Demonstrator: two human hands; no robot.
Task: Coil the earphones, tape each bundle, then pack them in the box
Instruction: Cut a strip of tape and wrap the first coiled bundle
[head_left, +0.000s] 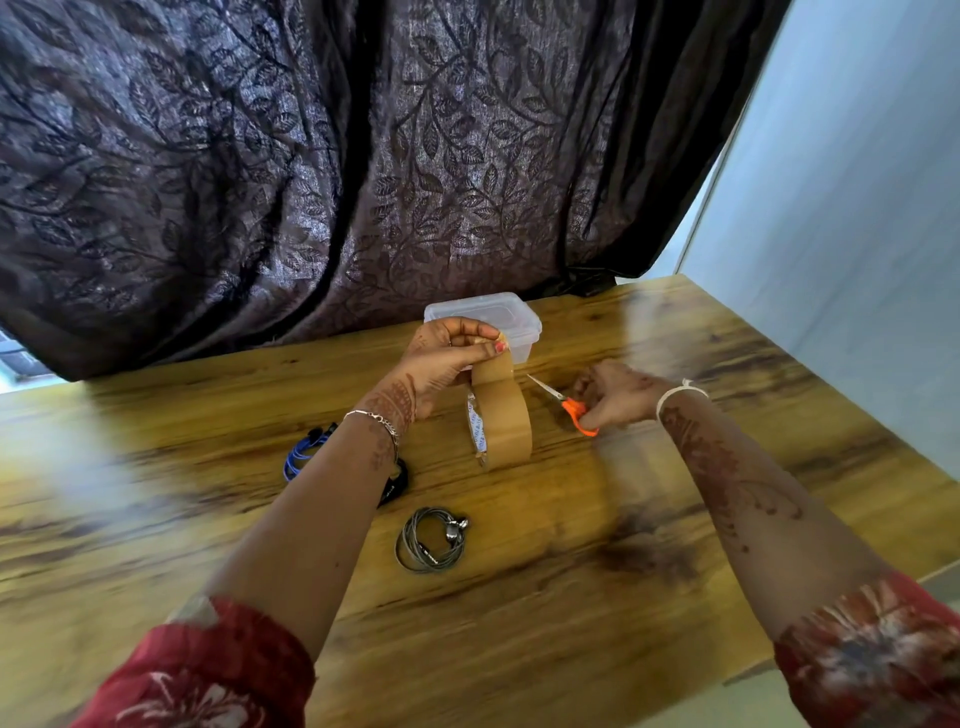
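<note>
The grey earphones (431, 540) lie coiled in a ring on the wooden surface (675, 519). They are between my two arms, closer to me than my grips and well apart from both. The blue earphones (303, 453) lie in a bundle just left of my left arm. The black earphones (396, 483) are mostly hidden under my left forearm, and only a small bit shows.

My left grip (451, 353) is up above the surface and pinches the top of the brown tape strip (493, 371) with thumb and fingers pressed on it. The strip runs down to the tape roll (506, 423), which stands on its edge right below. I cannot tell if the roll rests on the surface or hangs. My right grip (615, 395) is low and curled round the orange handles of the scissors (563, 404). The blades point at the strip, and the tip is just beside it.

The clear plastic box (511, 317) stands behind my left grip with its lid on, and that grip hides part of it. A dark curtain (260, 182) with leaves hangs behind the surface, and a pale blue wall (857, 208) is on the right.

Both arms reach forward, with red flowery sleeves (208, 670) up by the elbows. A thin bracelet (382, 420) is on my left wrist and a white band (675, 392) on my right.
</note>
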